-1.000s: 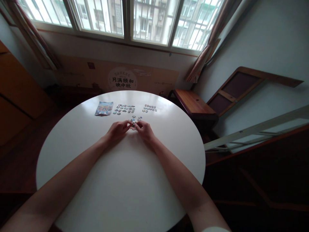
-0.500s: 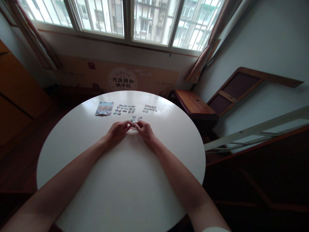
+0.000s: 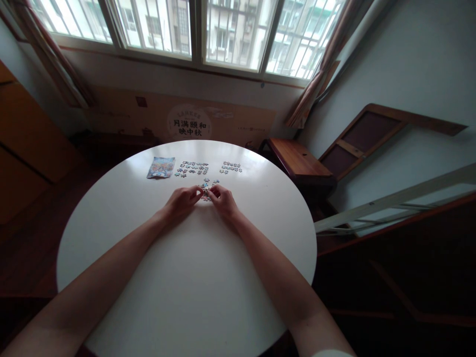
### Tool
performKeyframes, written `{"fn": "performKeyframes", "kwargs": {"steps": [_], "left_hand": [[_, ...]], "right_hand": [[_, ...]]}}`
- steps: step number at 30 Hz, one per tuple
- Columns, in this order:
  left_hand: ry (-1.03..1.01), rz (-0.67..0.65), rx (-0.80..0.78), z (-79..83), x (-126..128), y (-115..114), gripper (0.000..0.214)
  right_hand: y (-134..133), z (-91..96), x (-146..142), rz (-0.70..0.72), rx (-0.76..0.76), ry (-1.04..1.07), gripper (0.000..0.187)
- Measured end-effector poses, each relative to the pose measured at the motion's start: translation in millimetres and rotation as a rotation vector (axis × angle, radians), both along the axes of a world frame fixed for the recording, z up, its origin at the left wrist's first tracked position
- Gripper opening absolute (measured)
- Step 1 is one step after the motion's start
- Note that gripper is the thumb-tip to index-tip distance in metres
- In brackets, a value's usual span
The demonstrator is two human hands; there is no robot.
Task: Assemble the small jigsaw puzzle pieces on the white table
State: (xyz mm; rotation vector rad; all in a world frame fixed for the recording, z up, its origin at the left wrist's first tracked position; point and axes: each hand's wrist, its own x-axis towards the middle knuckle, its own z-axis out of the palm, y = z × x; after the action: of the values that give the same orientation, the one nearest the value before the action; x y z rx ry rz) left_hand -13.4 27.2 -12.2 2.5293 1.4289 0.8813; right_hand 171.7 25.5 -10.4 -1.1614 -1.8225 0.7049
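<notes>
My left hand (image 3: pixel 185 197) and my right hand (image 3: pixel 222 197) face each other over a small pile of jigsaw pieces (image 3: pixel 206 198) on the white round table (image 3: pixel 208 277). The fingertips of both hands are pinched together at the pile, on small jigsaw pieces partly hidden by the fingers. A few loose pieces (image 3: pixel 215 182) lie just beyond the fingertips. Farther back, several pieces are laid out in rows in a left group (image 3: pixel 193 167) and a right group (image 3: pixel 231 167). A colourful picture sheet or packet (image 3: pixel 161 167) lies left of them.
A wooden stool or bench (image 3: pixel 299 156) stands beyond the table's right edge. A folded wooden frame (image 3: pixel 357 141) leans on the right wall. Barred windows (image 3: pixel 234 34) and a printed banner (image 3: pixel 238 111) are behind the table.
Nearly nothing differs; both hands stay pinched over the pile, with at most a slight shift of the fingers.
</notes>
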Motion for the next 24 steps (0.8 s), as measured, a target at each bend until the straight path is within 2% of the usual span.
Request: {"fn": "performKeyframes", "kwargs": {"steps": [24], "left_hand": [[-0.008, 0.001, 0.003, -1.8, -0.8, 1.0, 0.023]], "right_hand": [[-1.2, 0.4, 0.1, 0.002, -0.002, -0.003, 0.014]]}}
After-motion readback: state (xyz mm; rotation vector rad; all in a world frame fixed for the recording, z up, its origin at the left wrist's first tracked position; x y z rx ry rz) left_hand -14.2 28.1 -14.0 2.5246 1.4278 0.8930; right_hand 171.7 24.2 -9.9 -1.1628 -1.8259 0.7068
